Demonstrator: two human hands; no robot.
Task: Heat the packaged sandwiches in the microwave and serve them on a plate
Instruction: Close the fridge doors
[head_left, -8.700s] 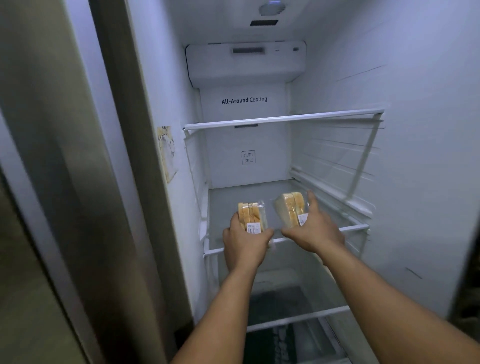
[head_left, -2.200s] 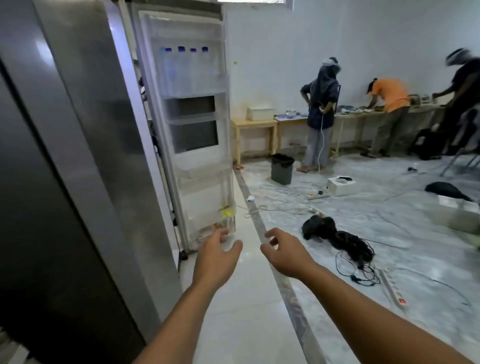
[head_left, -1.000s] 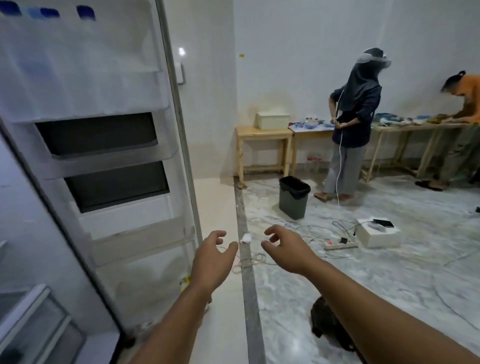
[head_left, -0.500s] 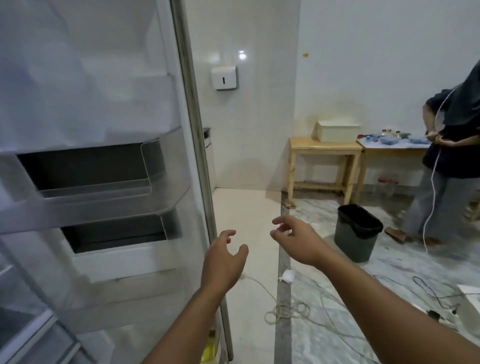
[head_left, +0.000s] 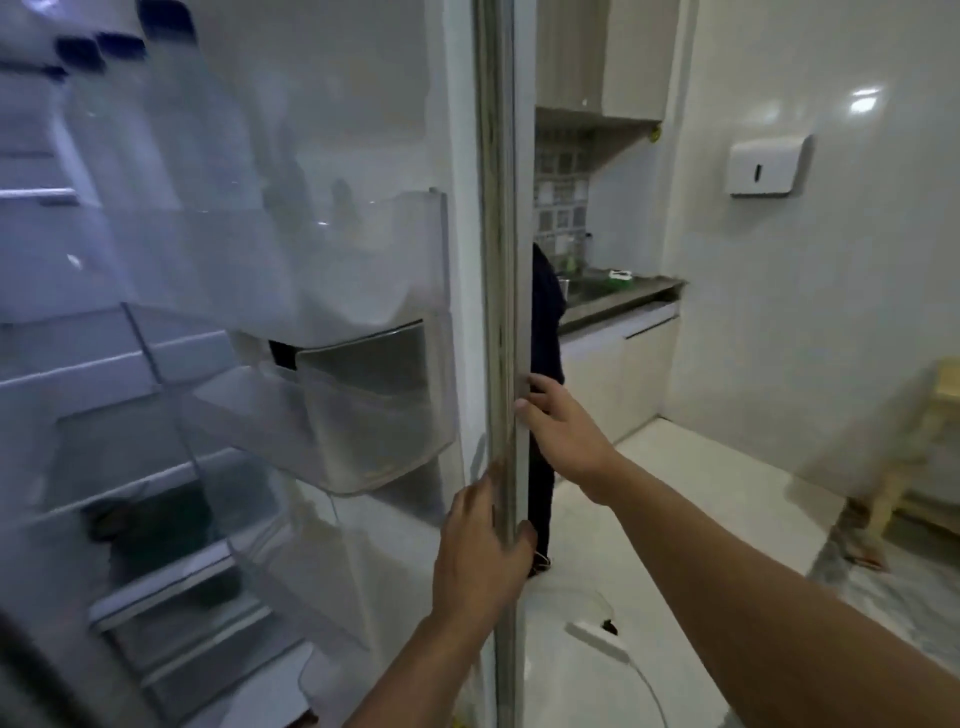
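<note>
The fridge door (head_left: 363, 260) at left is white with clear bins and a silver edge. Far right, the wall tiles (head_left: 558, 208) show a grey-blue square pattern, the dispenser (head_left: 769, 163) is white.

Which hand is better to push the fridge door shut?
Probably the left hand: it grips the fridge door at its edge, thumb wrapped round. The right hand only touches the edge higher up.
</note>
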